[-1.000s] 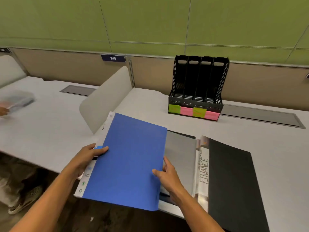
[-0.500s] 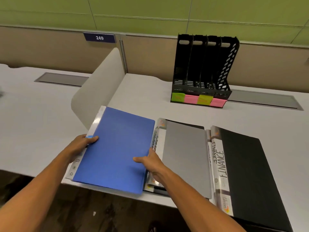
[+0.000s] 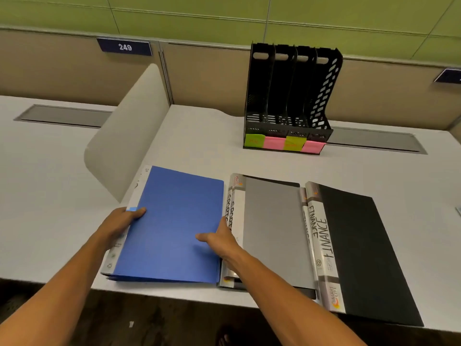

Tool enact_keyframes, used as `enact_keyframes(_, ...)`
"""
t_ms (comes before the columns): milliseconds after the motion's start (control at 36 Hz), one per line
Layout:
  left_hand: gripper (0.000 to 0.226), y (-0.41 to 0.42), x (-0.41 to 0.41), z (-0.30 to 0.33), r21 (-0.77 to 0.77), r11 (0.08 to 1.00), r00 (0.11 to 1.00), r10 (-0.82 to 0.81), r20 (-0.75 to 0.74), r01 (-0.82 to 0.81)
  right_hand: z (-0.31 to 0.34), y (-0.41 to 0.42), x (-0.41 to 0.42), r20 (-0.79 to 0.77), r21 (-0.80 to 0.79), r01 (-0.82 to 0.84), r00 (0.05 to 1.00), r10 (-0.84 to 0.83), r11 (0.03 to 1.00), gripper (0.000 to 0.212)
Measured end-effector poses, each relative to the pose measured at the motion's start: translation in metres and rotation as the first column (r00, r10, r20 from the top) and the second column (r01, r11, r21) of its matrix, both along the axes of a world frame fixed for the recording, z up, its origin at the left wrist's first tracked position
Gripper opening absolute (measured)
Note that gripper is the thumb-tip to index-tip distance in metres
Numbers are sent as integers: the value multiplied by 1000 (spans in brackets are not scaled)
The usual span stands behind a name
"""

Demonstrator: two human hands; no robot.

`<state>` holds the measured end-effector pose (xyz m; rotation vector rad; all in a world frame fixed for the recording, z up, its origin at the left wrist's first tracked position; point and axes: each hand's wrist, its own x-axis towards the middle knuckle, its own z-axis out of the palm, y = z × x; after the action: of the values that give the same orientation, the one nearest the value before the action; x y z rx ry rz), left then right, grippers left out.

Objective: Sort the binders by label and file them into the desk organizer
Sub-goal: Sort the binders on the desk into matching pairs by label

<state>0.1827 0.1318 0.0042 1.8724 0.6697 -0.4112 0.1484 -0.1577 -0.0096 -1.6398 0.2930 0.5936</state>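
I have filed 0 so far: my left hand and right hand grip the blue binder flat on the tabletop, the grey binder and black binder lie beside it, and the organizer's 4 slots stand empty.

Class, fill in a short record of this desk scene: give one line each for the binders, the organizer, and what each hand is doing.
blue binder: flat at the desk's near edge, leftmost of three
grey binder: middle, spine reads SPORT
black binder: rightmost, spine reads FINANCE
desk organizer: upright at the back, four slots, no binders in it, green and pink notes along its base
left hand: grips the blue binder's left edge
right hand: grips its right edge, thumb on the cover
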Motion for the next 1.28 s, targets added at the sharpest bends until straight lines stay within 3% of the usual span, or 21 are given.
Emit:
enact_keyframes(333,40,-53,-2,-5,-41,998,999,-36,15,36,-3,-39,1,51,-89,66,997,-62,994,95)
enact_keyframes(528,46,-79,-1,-7,18,994,994,-104,42,103,3,-68,0,39,-104,55,998,-51,993,95)
enact_keyframes(667,52,-103,7,-1,227,970,990,-109,87,87,5,-87,-2,52,-123,44,998,-38,991,97)
enact_keyframes(750,79,-124,9,8,435,895,982,-157,107,96,6,-95,-3,73,-114,55,996,-46,992,94)
enact_keyframes(806,84,-139,6,13,489,869,965,-184,187,71,9,-101,-4,87,-91,62,995,-54,994,90)
enact_keyframes(972,75,-211,1,26,470,880,854,-296,427,70,22,-126,-7,193,-69,152,972,-136,986,74)
enact_keyframes(1278,69,-356,-19,35,338,866,730,-495,471,368,39,-191,-19,334,-68,325,899,-285,943,65)
